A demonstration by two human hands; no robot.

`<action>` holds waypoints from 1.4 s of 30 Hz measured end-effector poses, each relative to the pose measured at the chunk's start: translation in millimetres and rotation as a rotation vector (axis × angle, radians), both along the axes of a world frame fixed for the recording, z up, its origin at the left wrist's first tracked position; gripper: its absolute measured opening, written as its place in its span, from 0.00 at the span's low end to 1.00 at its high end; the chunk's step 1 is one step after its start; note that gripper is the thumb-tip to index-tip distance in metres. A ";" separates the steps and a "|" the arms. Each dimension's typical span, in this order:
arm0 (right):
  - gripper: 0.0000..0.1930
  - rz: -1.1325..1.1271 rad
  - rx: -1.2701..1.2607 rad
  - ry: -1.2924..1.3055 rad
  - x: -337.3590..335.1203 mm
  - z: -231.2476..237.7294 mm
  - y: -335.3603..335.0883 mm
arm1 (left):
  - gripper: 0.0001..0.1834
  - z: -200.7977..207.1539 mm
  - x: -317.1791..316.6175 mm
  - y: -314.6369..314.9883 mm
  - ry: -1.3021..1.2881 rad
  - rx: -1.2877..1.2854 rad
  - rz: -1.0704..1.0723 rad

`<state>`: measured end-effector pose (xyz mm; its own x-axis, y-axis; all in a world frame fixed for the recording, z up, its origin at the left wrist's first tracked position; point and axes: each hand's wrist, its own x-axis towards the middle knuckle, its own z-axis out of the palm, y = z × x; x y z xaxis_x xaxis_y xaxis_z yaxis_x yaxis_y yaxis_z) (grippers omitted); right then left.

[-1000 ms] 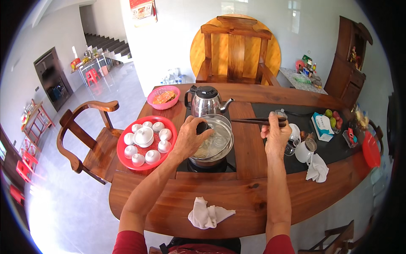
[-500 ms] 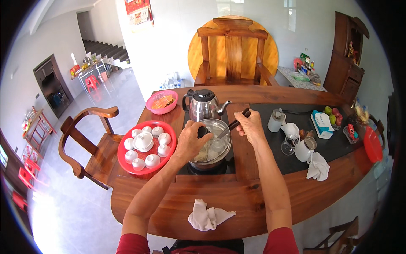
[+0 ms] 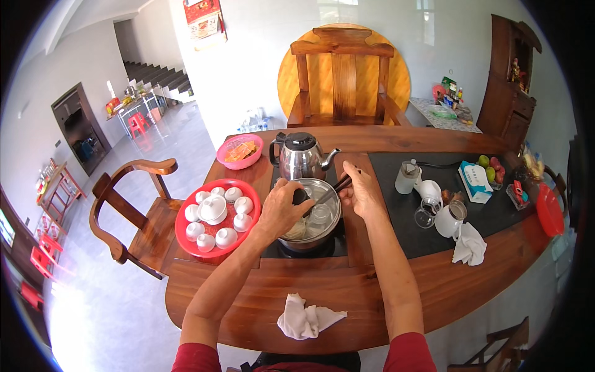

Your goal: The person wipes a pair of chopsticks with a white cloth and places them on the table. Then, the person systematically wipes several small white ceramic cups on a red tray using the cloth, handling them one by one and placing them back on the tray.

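A round metal pot of water stands on a black plate in the table, with a clear glass cup and other pale items inside. Over the pot's left rim, my left hand is closed on a small dark round thing, partly hidden by the fingers. On the pot's right, my right hand grips dark-handled tongs, whose metal end reaches into the pot. To the left, a red tray carries several white cups around a lidded white bowl.
A steel kettle stands just behind the pot, near a pink basket. White cloths lie at the front edge and on the right. A white pitcher, tissue box and red basin occupy the right side.
My right hand has shifted slightly left and down with the tongs, and its fingers have changed their hold. My left hand stays over the pot's left rim. The whole view has shifted a little.
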<state>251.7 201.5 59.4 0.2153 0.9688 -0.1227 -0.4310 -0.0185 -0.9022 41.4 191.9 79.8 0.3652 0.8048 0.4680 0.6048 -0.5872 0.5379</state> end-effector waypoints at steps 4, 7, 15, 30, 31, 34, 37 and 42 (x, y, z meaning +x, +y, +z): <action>0.11 0.004 0.095 -0.047 8.3 -8.0 -4.0 | 0.21 -0.9 0.2 1.1 -0.023 0.024 -0.007; 0.06 0.085 0.163 -0.024 14.1 -16.0 -2.5 | 0.21 0.3 -1.0 1.9 -0.048 0.027 -0.009; 0.07 0.271 0.258 0.282 25.7 -24.9 10.9 | 0.23 6.6 -2.7 3.2 -0.020 -0.065 -0.040; 0.08 0.024 0.074 -0.172 10.3 -5.0 9.2 | 0.24 5.4 -1.6 2.6 -0.021 -0.030 -0.024; 0.08 0.038 0.096 -0.160 10.8 -4.4 11.5 | 0.24 6.3 -0.6 1.2 -0.025 -0.030 -0.027; 0.09 0.065 0.144 -0.163 14.8 -4.1 16.3 | 0.24 6.8 -1.8 4.3 -0.013 -0.028 -0.046; 0.13 0.040 0.137 -0.236 11.8 -1.0 12.7 | 0.24 5.2 -2.3 5.6 0.035 -0.030 -0.048; 0.23 -0.105 0.138 -0.305 2.7 0.3 -2.8 | 0.26 -4.2 -8.5 3.9 0.035 0.032 -0.031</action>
<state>254.4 198.7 59.7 0.3217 0.9422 0.0932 -0.1345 0.1429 -0.9806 32.9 195.8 75.7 0.4059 0.7778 0.4799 0.6041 -0.6224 0.4977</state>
